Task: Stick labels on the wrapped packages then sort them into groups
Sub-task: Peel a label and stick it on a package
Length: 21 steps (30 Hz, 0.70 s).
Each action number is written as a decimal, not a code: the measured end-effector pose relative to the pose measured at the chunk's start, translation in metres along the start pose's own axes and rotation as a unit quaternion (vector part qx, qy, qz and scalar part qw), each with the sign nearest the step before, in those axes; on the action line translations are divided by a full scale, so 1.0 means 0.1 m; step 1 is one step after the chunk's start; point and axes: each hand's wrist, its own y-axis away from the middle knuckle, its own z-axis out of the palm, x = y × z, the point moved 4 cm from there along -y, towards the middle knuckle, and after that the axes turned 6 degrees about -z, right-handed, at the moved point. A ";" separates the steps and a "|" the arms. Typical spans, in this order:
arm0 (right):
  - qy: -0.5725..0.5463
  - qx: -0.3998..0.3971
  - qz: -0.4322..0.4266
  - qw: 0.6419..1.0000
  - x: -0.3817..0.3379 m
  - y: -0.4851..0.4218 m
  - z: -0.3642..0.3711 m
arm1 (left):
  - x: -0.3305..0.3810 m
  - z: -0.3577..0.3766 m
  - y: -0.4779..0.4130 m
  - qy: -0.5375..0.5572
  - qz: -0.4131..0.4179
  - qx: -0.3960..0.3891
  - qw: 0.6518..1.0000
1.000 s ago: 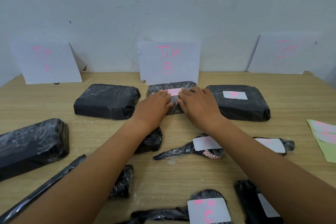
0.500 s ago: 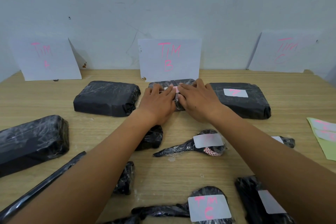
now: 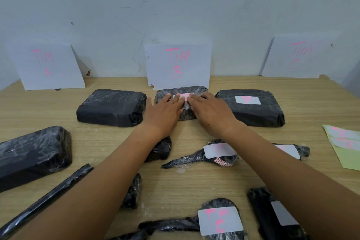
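A black wrapped package (image 3: pixel 182 91) lies just in front of the paper sign marked "TIM B" (image 3: pixel 178 65). A white label with pink writing (image 3: pixel 184 96) sits on its top. My left hand (image 3: pixel 165 112) and my right hand (image 3: pixel 211 111) lie flat on the package, fingers spread, fingertips meeting at the label. Neither hand grips anything. To the right is a larger black package (image 3: pixel 251 109) with a white label (image 3: pixel 247 99). To the left is an unlabelled black package (image 3: pixel 112 107).
Signs "TIM" (image 3: pixel 45 64) and "TIM C" (image 3: pixel 298 56) lean on the wall. An unlabelled block (image 3: pixel 33 154), a long black rod (image 3: pixel 44 200), several small wrapped items, two labelled spoon-shaped parcels (image 3: pixel 210 155) (image 3: pixel 218 220) and a green label sheet (image 3: pixel 346 146) lie on the wooden table (image 3: pixel 194 183).
Both hands have flattened and spread on the package under the "TIM B" sign, pressing the label; the package sits slightly closer to the sign than a second ago.
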 end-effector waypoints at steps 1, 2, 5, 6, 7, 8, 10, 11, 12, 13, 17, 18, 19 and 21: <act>-0.003 0.001 0.001 1.000 0.00 -0.01 -0.01 | 0.00 -0.01 -0.01 -0.002 0.000 0.002 1.000; -0.010 0.005 0.002 1.000 -0.01 -0.01 -0.01 | 0.00 -0.03 -0.01 -0.005 0.000 0.005 1.000; -0.044 0.029 0.013 0.999 -0.01 0.02 0.01 | 0.02 -0.07 0.02 -0.009 -0.013 0.031 0.999; -0.051 0.040 0.019 0.998 -0.01 0.03 0.01 | 0.03 -0.08 0.03 -0.012 -0.019 0.044 0.999; -0.055 0.049 0.024 0.997 -0.01 0.03 0.00 | 0.05 -0.10 0.04 -0.016 -0.023 0.058 0.998; -0.057 0.056 0.029 0.996 0.00 0.02 -0.02 | 0.06 -0.12 0.04 -0.018 -0.028 0.067 0.997; -0.051 0.060 0.031 0.996 0.00 -0.01 -0.06 | 0.10 -0.12 0.01 -0.020 -0.034 0.063 0.997; -0.039 0.056 0.027 0.997 0.00 -0.03 -0.08 | 0.12 -0.12 -0.01 -0.023 -0.037 0.052 0.998; -0.026 0.049 0.023 0.998 -0.01 -0.05 -0.09 | 0.13 -0.11 -0.02 -0.028 -0.039 0.041 0.998; -0.014 0.041 0.023 0.999 -0.02 -0.07 -0.10 | 0.15 -0.09 -0.04 -0.035 -0.040 0.033 0.998; 0.032 0.006 0.019 0.999 -0.02 -0.15 -0.07 | 0.17 -0.09 -0.05 -0.057 -0.034 0.013 0.998; 0.037 -0.006 0.017 0.999 -0.01 -0.16 -0.06 | 0.16 -0.09 -0.05 -0.060 -0.031 0.011 0.998; 0.039 -0.018 0.017 0.999 0.00 -0.17 -0.06 | 0.15 -0.10 -0.05 -0.059 -0.028 0.010 0.998; 0.035 -0.038 0.021 0.998 0.01 -0.18 -0.07 | 0.12 -0.09 -0.06 -0.042 -0.026 -0.001 0.999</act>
